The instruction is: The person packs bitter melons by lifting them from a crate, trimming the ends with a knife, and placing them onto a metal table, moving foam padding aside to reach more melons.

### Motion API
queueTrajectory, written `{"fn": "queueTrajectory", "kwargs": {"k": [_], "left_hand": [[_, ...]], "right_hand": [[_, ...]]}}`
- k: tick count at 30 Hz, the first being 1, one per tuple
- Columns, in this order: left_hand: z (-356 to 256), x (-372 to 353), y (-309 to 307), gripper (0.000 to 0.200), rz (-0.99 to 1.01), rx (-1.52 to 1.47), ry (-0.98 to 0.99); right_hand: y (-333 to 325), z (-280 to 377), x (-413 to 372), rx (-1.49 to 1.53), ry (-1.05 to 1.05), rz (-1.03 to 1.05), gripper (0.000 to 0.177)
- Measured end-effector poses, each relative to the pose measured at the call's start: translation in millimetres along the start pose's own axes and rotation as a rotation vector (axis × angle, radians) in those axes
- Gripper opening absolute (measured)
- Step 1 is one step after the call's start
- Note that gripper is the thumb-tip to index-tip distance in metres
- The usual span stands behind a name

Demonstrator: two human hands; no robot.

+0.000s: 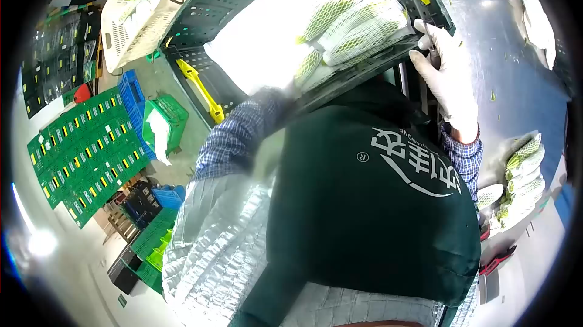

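White net-wrapped vegetables with green ends (358, 26) lie in a dark green crate (358, 81) lined with white, in front of my body. My left hand (282, 87) reaches over the crate's near edge beside the vegetables; glare washes it out and its fingers do not show clearly. At the crate's right corner is my right hand (449, 75) in a white glove. Its thumb and fingers close round a slim dark-handled tool (433, 56); whether it is a knife I cannot make out.
More net-wrapped vegetables (523, 175) are piled on the metal table (486, 41) to the right. A cream basket (136, 23) stands left of the crate. Green crates (88, 151), a blue crate (132, 105) and a small green bin (173, 121) stand farther left.
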State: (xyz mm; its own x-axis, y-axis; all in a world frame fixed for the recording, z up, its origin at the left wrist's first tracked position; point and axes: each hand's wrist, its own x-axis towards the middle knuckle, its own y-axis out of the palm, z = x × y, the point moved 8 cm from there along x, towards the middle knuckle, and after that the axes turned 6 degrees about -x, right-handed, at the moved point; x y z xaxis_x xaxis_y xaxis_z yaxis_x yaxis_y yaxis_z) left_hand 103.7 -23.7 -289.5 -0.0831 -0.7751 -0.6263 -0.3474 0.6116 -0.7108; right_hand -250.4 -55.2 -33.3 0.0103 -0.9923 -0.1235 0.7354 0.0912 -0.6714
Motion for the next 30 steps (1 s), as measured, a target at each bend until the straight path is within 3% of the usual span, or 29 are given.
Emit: {"fn": "queueTrajectory", "kwargs": {"k": [6,9,11,14,17,21,22,24,26,30], "left_hand": [[-13.3,-30.7,-81.4,0.042,-0.143,-0.472,0.143],[-48.8,-48.7,-153.7,0.044,-0.189,-0.787,0.265],[-85.3,-59.0,-191.6,0.046,-0.160,-0.940,0.356],[-137.1,-73.5,-216.1,0.049,-0.048,-1.146,0.456],[-173.7,-79.8,-203.5,0.051,0.107,-1.342,0.482],[-200.3,-82.9,-179.2,0.055,0.314,-1.543,0.414],[-202.8,-83.8,-171.4,0.056,0.372,-1.589,0.380],[-203.7,-90.2,-152.2,0.058,0.474,-1.681,0.307],[-198.4,-98.8,-126.2,0.059,0.585,-1.793,0.219],[-177.3,-126.5,-97.8,0.064,0.830,-1.897,0.181]], "right_hand": [[-7.1,8.2,-2.9,-0.076,-0.166,-0.112,0.032],[10.0,26.2,7.6,0.271,0.038,0.256,0.033],[9.2,53.9,23.0,0.192,-0.441,-0.022,0.036],[1.5,92.2,38.1,0.246,-0.491,-0.124,0.047],[-10.9,120.4,42.1,0.172,-0.629,-0.263,0.047],[-20.5,103.2,50.5,0.302,-0.474,-0.236,0.035],[-27.5,101.5,49.4,0.250,-0.493,-0.308,0.031],[-28.0,93.5,48.2,0.498,-0.412,-0.142,0.027],[-11.2,72.1,46.1,0.878,-0.173,0.195,0.031],[4.5,46.6,21.6,0.802,0.026,0.377,0.045]]}}
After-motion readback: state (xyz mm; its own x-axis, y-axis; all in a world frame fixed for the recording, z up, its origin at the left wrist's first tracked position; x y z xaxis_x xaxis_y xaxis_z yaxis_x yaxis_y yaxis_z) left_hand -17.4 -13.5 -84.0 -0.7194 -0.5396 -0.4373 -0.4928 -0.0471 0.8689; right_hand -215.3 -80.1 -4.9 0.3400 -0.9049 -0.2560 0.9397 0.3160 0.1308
